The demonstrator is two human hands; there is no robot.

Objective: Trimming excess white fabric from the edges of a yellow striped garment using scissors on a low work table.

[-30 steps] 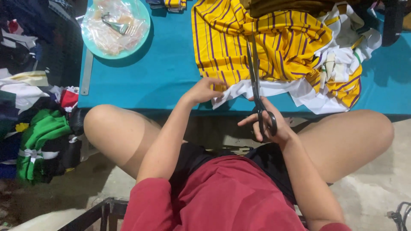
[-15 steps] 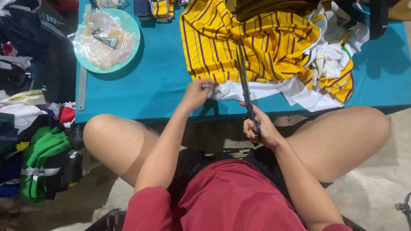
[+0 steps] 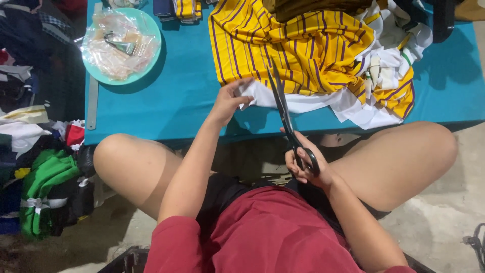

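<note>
teal table, concrete floor, clothes pile

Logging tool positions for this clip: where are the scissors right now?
In the head view the black scissors sit right of centre, handles in the right hand below the table edge, blades pointing up over the yellow striped fabric.

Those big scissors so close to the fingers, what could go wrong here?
The scissors point at the white cloth edge pinched by the left hand, so a slip might nick a fingertip. The right hand holds them out past the table edge, above bare legs, so a lost grip could drop them there.
</note>
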